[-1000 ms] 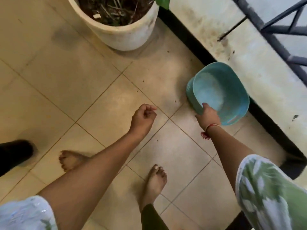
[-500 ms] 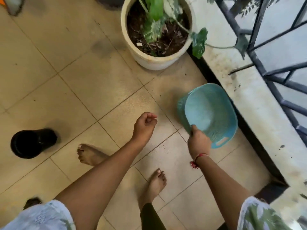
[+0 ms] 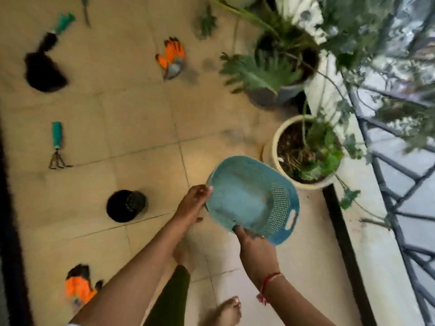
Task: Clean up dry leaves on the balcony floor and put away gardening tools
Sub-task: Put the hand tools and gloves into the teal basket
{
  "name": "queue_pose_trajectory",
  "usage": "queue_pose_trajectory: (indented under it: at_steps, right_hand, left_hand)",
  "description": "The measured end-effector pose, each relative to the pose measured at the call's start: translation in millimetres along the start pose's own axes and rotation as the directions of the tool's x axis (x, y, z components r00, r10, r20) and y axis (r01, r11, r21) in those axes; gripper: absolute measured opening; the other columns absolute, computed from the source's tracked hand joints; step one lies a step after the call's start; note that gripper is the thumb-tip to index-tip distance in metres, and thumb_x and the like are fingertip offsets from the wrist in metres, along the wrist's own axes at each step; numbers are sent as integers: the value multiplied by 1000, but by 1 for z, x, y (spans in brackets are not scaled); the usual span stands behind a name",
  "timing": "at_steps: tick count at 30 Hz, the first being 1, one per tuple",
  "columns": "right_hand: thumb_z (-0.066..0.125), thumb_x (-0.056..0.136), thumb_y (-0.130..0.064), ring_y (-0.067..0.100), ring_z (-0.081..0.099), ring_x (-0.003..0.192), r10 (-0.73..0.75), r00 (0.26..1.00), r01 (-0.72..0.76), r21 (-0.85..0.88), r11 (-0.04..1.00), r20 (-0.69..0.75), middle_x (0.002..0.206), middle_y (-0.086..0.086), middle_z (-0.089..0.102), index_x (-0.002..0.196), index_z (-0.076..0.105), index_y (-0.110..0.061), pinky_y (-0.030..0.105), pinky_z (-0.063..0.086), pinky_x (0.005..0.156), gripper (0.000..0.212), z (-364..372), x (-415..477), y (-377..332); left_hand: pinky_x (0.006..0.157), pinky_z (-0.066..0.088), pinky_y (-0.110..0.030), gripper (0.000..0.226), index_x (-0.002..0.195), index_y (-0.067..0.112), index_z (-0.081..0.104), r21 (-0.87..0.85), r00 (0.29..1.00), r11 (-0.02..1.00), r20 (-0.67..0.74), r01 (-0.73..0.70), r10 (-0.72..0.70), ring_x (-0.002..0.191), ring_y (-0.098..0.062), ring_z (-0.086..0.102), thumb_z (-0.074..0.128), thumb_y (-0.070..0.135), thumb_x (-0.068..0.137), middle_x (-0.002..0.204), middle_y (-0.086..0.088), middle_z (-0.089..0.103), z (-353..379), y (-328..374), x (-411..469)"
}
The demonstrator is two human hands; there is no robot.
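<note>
I hold a teal perforated basket (image 3: pixel 251 196) above the tiled floor with both hands. My right hand (image 3: pixel 255 251) grips its near rim and my left hand (image 3: pixel 193 204) holds its left rim. The basket looks empty. Tools lie scattered on the floor at left: a black trowel with a teal handle (image 3: pixel 44 64), a small hand rake with a teal handle (image 3: pixel 57 144), an orange glove (image 3: pixel 173 57) and a second orange glove (image 3: pixel 78 288). The picture is motion-blurred.
A small black pot (image 3: pixel 126 205) lies on its side left of my hands. A cream planter (image 3: pixel 306 151) and more potted plants (image 3: pixel 266 74) line the right ledge (image 3: pixel 367 243) below a metal railing (image 3: pixel 400 208). My bare feet (image 3: pixel 226 311) stand below.
The view swung up to show more of the balcony. My left hand went from a loose fist to holding the basket's rim. The basket has been lifted off the floor.
</note>
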State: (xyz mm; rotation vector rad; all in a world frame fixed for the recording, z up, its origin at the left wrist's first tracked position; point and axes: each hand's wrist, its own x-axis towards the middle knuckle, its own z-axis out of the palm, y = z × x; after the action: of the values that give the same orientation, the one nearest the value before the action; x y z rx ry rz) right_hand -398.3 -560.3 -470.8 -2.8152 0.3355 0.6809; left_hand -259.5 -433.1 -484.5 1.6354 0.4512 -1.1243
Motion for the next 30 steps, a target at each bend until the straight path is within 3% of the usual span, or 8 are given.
queue_pose_trajectory:
  at_steps: [4,9,11,16,20,24,26,30]
  right_hand:
    - [29,57,-12,16,53,33,-176,981,171,-59,984,-83,54,-2,62,77,69,-23,18,30,29,46,-38,44,-47]
    - [31,59,-12,17,53,35,-376,924,360,-171,917,-73,55,-2,61,80,71,-21,20,33,29,47,-74,101,-112]
    - [32,58,-12,17,53,34,-439,897,421,-214,882,-44,52,0,59,77,71,-20,20,34,29,44,-81,123,-133]
    - [80,34,-9,15,51,28,-550,824,565,-285,775,138,41,3,54,68,69,-18,17,35,30,37,-97,176,-183]
    - [86,16,-17,15,52,29,-645,716,698,-241,675,268,43,1,57,65,70,-18,19,39,31,51,-124,211,-206]
    - [56,73,-54,15,66,89,-741,535,819,-34,573,406,106,-2,68,112,64,-27,23,51,77,49,-175,255,-224]
    - [24,79,-59,18,59,107,-730,545,777,78,624,412,124,-4,59,126,54,-30,27,46,91,63,-193,278,-230]
    - [52,88,-39,18,63,95,-753,626,737,163,656,203,105,-3,67,103,69,-24,24,48,83,27,-226,323,-254]
  left_hand:
    - [68,56,-34,68,132,39,40,72,998,997,-52,-17,21,102,-18,62,63,60,72,124,9,54,-75,27,-7]
    - [70,60,-41,49,133,33,41,-89,986,995,-160,40,-54,94,-25,66,53,18,87,117,-5,61,-147,58,0]
    - [61,58,-27,40,127,28,44,-90,975,996,-223,5,-25,91,-21,63,48,13,90,111,-4,61,-170,66,1]
    - [65,57,-28,35,122,18,50,-272,941,962,-334,-38,-58,94,-21,62,50,14,88,115,-9,62,-218,66,8]
    - [78,55,-45,30,122,19,47,-599,876,799,-411,-52,-251,96,-27,57,47,5,95,109,-9,57,-232,70,2]
    - [54,50,-34,26,123,6,46,-865,831,488,-355,-118,-428,82,-31,50,42,0,98,124,-28,49,-235,85,3]
    - [61,51,-36,33,127,8,44,-923,817,349,-325,-163,-477,86,-33,48,39,-4,97,128,-28,45,-239,99,7]
    - [60,53,-39,25,106,15,52,-919,769,296,-382,-260,-513,88,-32,55,44,-6,95,113,-18,57,-252,117,21]
